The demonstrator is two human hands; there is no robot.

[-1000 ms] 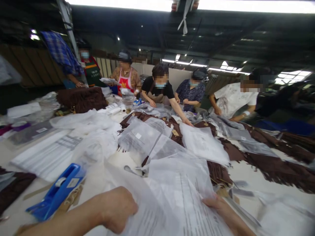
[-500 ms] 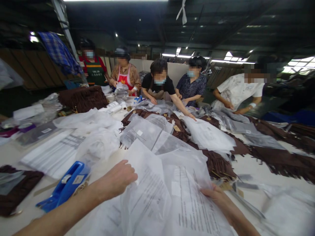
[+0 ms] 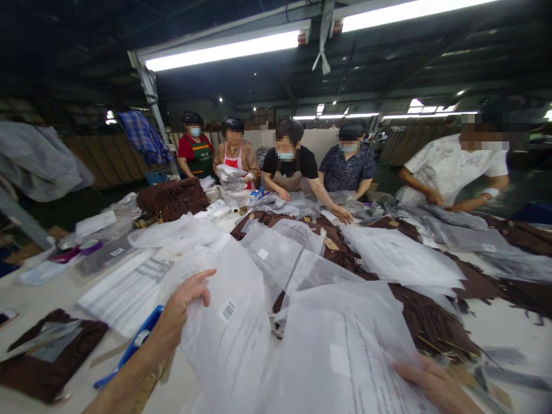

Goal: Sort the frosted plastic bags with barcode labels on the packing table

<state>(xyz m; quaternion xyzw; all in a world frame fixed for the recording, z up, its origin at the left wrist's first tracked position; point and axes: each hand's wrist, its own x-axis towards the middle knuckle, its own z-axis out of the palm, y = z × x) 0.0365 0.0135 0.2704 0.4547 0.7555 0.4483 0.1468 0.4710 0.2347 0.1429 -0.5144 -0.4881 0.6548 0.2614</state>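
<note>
Near the lower middle, my left hand [image 3: 185, 307] lies against the left edge of a printed clear plastic bag [image 3: 228, 322] with a barcode label. Its fingers are loose and partly stretched out. At lower right, my right hand [image 3: 431, 379] pinches the right edge of another printed plastic bag [image 3: 345, 339], thumb on top. That bag bears lines of text and a pale label, and it spreads over the table in front of me. How many layers are in my right hand I cannot tell.
A blue tape dispenser [image 3: 142, 336] stands beside my left forearm. A brown fringed item [image 3: 56, 351] lies at left. Ahead are more bags [image 3: 397, 253], brown fringed textiles [image 3: 431, 316] and a brown stack [image 3: 172, 198]. Several co-workers stand across the table; one person's hand [image 3: 342, 214] reaches over it.
My left hand has gone from a closed pinch to loosened fingers, and the left bag now shows a barcode. The right hand keeps its bag, lower and further right. The camera view has tilted up.
</note>
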